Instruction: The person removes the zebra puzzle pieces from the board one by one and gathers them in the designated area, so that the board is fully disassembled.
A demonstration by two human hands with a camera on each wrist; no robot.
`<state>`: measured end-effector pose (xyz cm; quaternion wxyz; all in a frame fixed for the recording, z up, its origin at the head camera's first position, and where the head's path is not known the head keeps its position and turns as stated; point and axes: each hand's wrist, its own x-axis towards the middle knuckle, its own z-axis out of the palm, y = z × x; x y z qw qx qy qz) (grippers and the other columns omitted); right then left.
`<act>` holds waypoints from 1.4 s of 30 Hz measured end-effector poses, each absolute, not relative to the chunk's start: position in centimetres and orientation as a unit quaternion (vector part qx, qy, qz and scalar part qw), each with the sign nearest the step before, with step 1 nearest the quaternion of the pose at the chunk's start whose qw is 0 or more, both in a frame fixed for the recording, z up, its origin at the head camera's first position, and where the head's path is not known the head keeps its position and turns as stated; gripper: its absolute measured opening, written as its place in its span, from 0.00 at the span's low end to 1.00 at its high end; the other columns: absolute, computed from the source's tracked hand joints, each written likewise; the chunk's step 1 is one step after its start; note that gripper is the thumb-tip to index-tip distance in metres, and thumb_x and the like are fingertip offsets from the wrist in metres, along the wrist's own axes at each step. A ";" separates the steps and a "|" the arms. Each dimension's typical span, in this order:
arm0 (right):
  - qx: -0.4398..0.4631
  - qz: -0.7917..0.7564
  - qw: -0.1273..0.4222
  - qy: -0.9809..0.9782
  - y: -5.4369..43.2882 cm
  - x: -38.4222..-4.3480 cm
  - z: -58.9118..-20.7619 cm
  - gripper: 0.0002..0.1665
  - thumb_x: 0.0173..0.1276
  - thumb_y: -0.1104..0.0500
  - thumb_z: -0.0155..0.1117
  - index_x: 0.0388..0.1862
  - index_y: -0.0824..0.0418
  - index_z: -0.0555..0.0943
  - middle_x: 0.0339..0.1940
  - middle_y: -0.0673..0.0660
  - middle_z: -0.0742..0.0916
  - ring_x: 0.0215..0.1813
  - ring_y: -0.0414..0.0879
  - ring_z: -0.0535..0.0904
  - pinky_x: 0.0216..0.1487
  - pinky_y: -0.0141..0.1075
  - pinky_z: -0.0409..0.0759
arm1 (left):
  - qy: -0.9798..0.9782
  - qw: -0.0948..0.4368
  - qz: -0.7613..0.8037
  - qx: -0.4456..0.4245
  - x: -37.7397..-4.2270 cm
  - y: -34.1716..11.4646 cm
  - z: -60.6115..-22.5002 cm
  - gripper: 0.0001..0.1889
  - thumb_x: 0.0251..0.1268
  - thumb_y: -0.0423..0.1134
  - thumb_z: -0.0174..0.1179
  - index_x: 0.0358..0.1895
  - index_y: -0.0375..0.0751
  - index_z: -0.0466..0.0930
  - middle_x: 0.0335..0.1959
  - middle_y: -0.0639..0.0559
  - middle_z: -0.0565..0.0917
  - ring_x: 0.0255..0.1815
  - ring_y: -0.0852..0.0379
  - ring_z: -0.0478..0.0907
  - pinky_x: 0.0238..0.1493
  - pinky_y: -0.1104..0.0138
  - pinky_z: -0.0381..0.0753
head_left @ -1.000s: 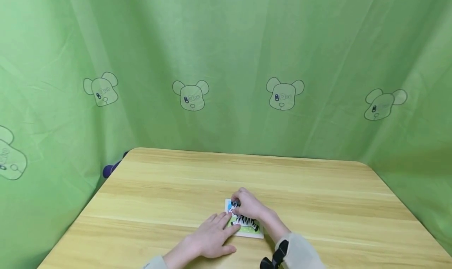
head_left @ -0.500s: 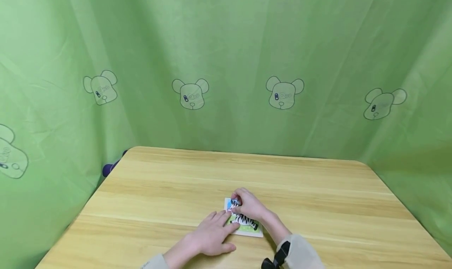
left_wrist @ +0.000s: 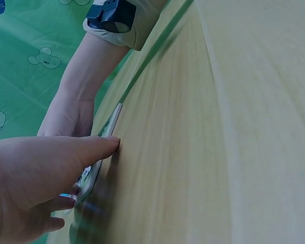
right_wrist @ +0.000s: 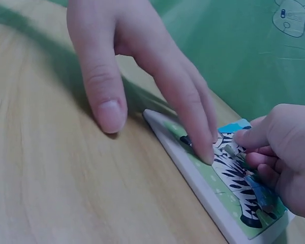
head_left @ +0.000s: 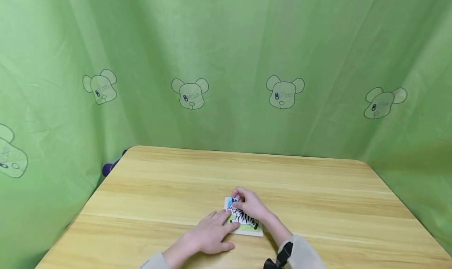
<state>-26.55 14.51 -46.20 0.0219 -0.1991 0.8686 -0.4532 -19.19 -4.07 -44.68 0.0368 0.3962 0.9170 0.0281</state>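
A small zebra jigsaw puzzle (head_left: 248,228) in a white-rimmed board lies on the table, its green, blue and striped picture face up. My left hand (head_left: 213,231) is spread flat at the puzzle's left side; fingertips rest on the picture, and the thumb lies apart on the tabletop. At the upper right, my right hand (head_left: 251,205) has its fingers curled and its thumb at the zebra's head. In the right wrist view, that right hand (right_wrist: 290,152) pinches a puzzle piece (right_wrist: 233,149) that looks slightly raised. Its fingers partly hide the piece and the picture's right side.
The wooden table (head_left: 169,174) extends beyond and to both sides of the puzzle. A green curtain (head_left: 233,37) printed with bear heads hangs around it. A purple object (head_left: 107,169) shows past the table's left edge. A black strap (head_left: 282,255) circles the right sleeve.
The zebra's head now lies lower and lines up with its body. My right thumb has shifted slightly up, showing more of the picture. My left hand has stayed in place.
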 end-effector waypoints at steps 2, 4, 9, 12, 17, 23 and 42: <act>-0.187 -0.466 0.018 0.864 14.8 -26.6 -46.1 0.09 0.58 0.69 0.62 0.38 0.62 0.77 0.29 0.51 0.78 0.34 0.44 0.72 0.37 0.32 0.73 | 0.917 0.036 0.023 0.396 -19.2 -4.0 -44.6 0.32 0.62 0.63 0.49 0.69 0.56 0.62 0.70 0.43 0.58 0.70 0.48 0.55 0.68 0.54 0.57; -0.174 -0.479 0.010 0.860 15.1 -26.6 -46.0 0.09 0.58 0.69 0.63 0.38 0.62 0.77 0.29 0.51 0.79 0.34 0.44 0.73 0.38 0.33 0.73 | 0.917 0.037 0.022 0.395 -19.2 -4.0 -44.5 0.33 0.61 0.63 0.49 0.68 0.57 0.62 0.70 0.43 0.58 0.70 0.48 0.55 0.67 0.54 0.57; -0.142 -0.519 -0.001 0.843 16.9 -26.7 -45.2 0.10 0.56 0.71 0.63 0.39 0.66 0.77 0.30 0.54 0.80 0.34 0.45 0.73 0.39 0.33 0.74 | 0.919 0.040 0.028 0.392 -19.3 -3.9 -44.5 0.33 0.60 0.63 0.50 0.68 0.57 0.63 0.70 0.43 0.59 0.70 0.48 0.56 0.67 0.52 0.57; -0.124 -0.537 -0.004 0.835 18.7 -26.9 -44.8 0.11 0.55 0.72 0.63 0.39 0.68 0.76 0.30 0.55 0.80 0.35 0.45 0.74 0.38 0.32 0.76 | 0.920 0.048 0.036 0.387 -19.3 -3.8 -44.5 0.34 0.60 0.63 0.51 0.68 0.56 0.62 0.70 0.42 0.58 0.70 0.48 0.55 0.68 0.52 0.56; -0.079 -0.569 0.007 0.819 22.4 -26.9 -44.8 0.13 0.56 0.72 0.62 0.41 0.72 0.75 0.32 0.58 0.80 0.33 0.46 0.76 0.35 0.35 0.80 | 0.921 0.059 0.046 0.382 -19.5 -3.8 -44.7 0.34 0.60 0.62 0.51 0.69 0.56 0.61 0.71 0.41 0.56 0.71 0.47 0.52 0.68 0.52 0.53; -0.032 -0.548 0.011 0.836 26.2 -27.4 -45.3 0.13 0.58 0.71 0.62 0.42 0.73 0.75 0.28 0.55 0.79 0.27 0.43 0.73 0.25 0.31 0.75 | 0.920 0.066 0.047 0.383 -19.6 -3.9 -44.6 0.34 0.61 0.61 0.51 0.70 0.55 0.60 0.71 0.42 0.55 0.71 0.47 0.51 0.69 0.53 0.53; -0.031 -0.340 -0.018 0.940 26.6 -28.3 -46.0 0.09 0.57 0.64 0.65 0.36 0.68 0.81 0.29 0.54 0.80 0.34 0.46 0.73 0.35 0.37 0.72 | 0.918 0.060 0.037 0.390 -19.9 -4.0 -44.8 0.33 0.63 0.61 0.49 0.70 0.56 0.59 0.72 0.43 0.55 0.71 0.48 0.51 0.69 0.53 0.54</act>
